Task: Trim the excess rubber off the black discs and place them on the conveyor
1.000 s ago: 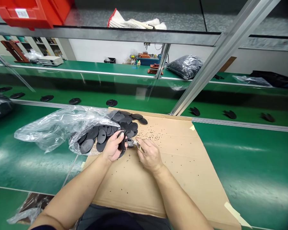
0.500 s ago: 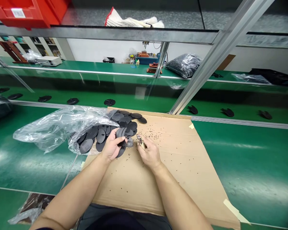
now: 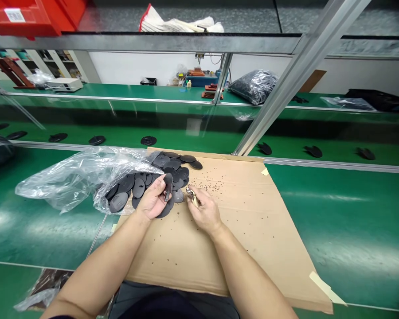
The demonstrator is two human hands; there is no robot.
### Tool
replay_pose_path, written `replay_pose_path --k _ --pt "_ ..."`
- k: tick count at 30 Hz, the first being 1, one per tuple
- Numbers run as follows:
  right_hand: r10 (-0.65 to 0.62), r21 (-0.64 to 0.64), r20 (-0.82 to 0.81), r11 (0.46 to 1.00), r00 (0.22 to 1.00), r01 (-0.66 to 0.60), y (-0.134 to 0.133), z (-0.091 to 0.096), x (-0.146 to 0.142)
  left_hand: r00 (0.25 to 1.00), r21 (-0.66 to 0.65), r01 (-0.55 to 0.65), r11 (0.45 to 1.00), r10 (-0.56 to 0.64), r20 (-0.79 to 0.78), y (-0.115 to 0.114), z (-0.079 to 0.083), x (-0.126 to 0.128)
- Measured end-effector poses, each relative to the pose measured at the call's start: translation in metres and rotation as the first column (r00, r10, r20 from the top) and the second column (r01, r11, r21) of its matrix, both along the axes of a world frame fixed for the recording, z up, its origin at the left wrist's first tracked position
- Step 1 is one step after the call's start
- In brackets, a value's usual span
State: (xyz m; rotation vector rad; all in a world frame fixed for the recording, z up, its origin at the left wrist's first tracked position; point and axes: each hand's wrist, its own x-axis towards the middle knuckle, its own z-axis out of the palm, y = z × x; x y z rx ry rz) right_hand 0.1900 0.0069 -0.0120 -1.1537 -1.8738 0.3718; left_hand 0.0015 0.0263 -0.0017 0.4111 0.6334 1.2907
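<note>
My left hand (image 3: pixel 152 200) is closed on a black plastic disc (image 3: pixel 168 184), which it tilts nearly edge-on in front of the pile. Facing it, my right hand (image 3: pixel 206 213) grips a small pair of cutting pliers (image 3: pixel 194 197) with pale handles, their metal jaws pointing toward the disc but apart from it. Behind and beneath my left hand, many similar black discs (image 3: pixel 118 202) spill from a clear plastic bag (image 3: pixel 69 177) onto a cardboard sheet (image 3: pixel 249 248). Tiny dark scraps (image 3: pixel 213 182) are scattered over the cardboard, thickest beyond my right hand.
Behind the cardboard runs a green belt (image 3: pixel 193 144) carrying spaced black parts (image 3: pixel 148 140). An aluminium post (image 3: pixel 286 84) slants up at the right. A shelf overhead holds a red bin (image 3: pixel 36 17) and white gloves (image 3: pixel 173 23). Another filled bag (image 3: pixel 254 85) lies farther back.
My left hand has turned the disc from a more face-on angle to nearly edge-on. The pliers in my right hand have shifted slightly left. The whole view has moved a little.
</note>
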Motion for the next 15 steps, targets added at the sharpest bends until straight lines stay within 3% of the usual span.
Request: replay_pose_path --k 8,15 --pt "0.124 0.027 0.027 0.992 0.992 -0.124 -0.0036 0.0030 -0.0031 0.996 -0.093 0.090 0.992 -0.092 -0.009 -0.0045 0.0061 0.0007" --pt "0.178 0.062 0.138 0.980 0.974 -0.188 -0.0053 0.0033 -0.0045 0.989 -0.083 0.137 0.987 -0.141 -0.042 -0.0050 0.0081 0.0050"
